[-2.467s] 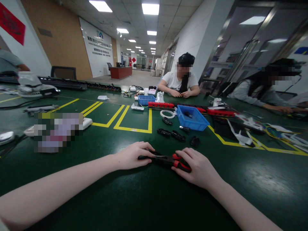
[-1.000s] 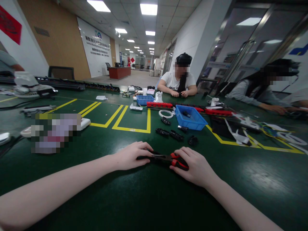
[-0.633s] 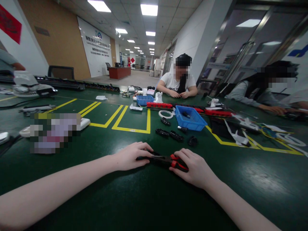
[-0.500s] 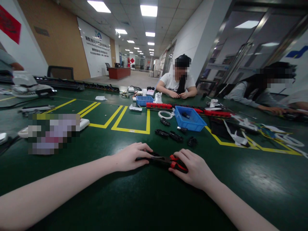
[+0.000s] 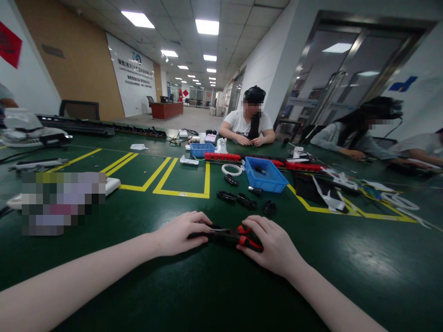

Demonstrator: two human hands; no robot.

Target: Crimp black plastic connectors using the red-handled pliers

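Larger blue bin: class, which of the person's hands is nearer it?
Right. The right hand lies nearly straight before the larger blue bin; the left hand lies farther left.

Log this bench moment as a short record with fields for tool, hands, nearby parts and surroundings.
Tool: pliers, red-and-black handles, lying flat on the green table
Left hand: at the nose end, fingers over a dark piece; grip hidden
Right hand: closed over the handles
Nearby: black connectors just beyond the hands; blue bin farther back, white ring left of it
Markings: yellow tape lines on the tabletop
Others: a person seated across, hands together on the table
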